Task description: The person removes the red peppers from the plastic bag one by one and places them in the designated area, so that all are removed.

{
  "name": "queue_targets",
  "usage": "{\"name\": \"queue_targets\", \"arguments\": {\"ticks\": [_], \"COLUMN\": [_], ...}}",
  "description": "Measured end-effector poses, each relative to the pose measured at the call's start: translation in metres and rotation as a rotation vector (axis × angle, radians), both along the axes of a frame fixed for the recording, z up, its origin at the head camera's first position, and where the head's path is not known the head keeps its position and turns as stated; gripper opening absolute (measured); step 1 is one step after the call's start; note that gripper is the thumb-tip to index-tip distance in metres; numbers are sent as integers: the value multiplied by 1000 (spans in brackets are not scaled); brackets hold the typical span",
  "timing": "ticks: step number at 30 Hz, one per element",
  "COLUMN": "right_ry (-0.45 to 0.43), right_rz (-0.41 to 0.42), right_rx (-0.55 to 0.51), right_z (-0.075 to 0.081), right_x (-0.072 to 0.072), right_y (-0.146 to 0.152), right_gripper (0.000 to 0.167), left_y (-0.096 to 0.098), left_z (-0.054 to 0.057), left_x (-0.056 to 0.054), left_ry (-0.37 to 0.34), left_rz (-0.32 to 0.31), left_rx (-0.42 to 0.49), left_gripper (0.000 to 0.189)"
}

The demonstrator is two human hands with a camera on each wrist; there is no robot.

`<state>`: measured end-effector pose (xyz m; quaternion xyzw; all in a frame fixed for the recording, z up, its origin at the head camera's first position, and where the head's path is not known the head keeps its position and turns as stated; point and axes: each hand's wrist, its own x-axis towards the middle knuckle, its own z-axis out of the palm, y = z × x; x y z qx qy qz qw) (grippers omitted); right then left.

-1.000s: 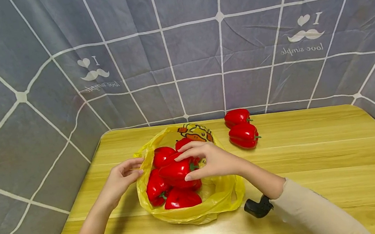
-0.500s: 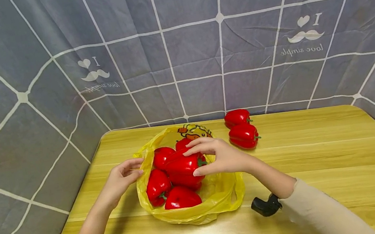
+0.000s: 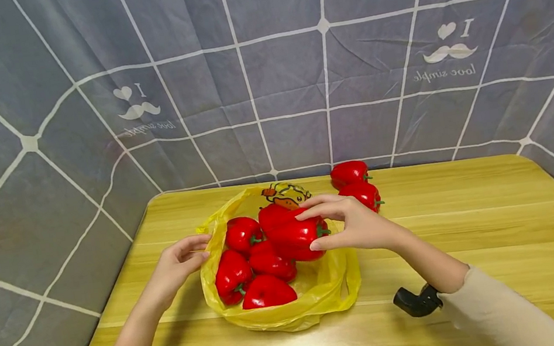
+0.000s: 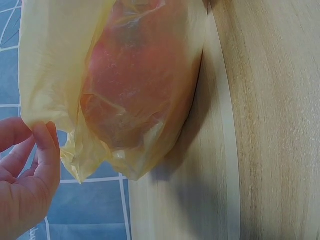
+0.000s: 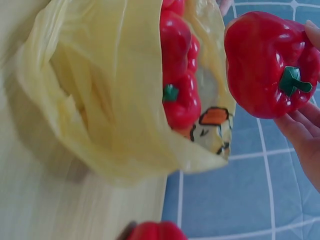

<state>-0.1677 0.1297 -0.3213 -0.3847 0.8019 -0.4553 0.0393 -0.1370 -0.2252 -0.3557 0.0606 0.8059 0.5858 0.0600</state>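
My right hand (image 3: 355, 224) grips a red bell pepper (image 3: 291, 239) with a green stem, thumb below and fingers over it. That pepper is above the opening of a yellow plastic bag (image 3: 286, 316), lifted clear of the rim in the right wrist view. Several more red bell peppers lie inside, among them one near the front (image 3: 269, 291). On the left side, my left hand (image 3: 174, 270) pinches the bag's rim between thumb and fingers; the left wrist view shows the pinched plastic (image 4: 52, 107) up close.
Behind and right of the bag, a red bell pepper (image 3: 348, 173) and a second pepper (image 3: 369, 194) lie on the wooden table (image 3: 478, 239). A grey curtain (image 3: 285, 77) with white lines hangs along the back and sides.
My right hand has lifted the bell pepper and moved it rightward within the bag's opening, uncovering the peppers beneath. The left hand stays at the rim.
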Motion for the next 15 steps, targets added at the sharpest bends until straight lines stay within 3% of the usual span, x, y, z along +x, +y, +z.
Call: {"name": "queue_targets", "arguments": {"ticks": [9, 15], "right_ry": [-80, -32], "right_rz": [-41, -102], "right_rx": [-60, -7], "right_z": [-2, -1], "right_x": [-1, -2], "right_y": [28, 43], "right_gripper": [43, 44], "left_y": [1, 2], "left_z": [0, -1], "left_x": [0, -1], "left_ry": [-1, -1], "left_rz": [-4, 0], "left_rx": [-3, -5], "left_gripper": [40, 40]}}
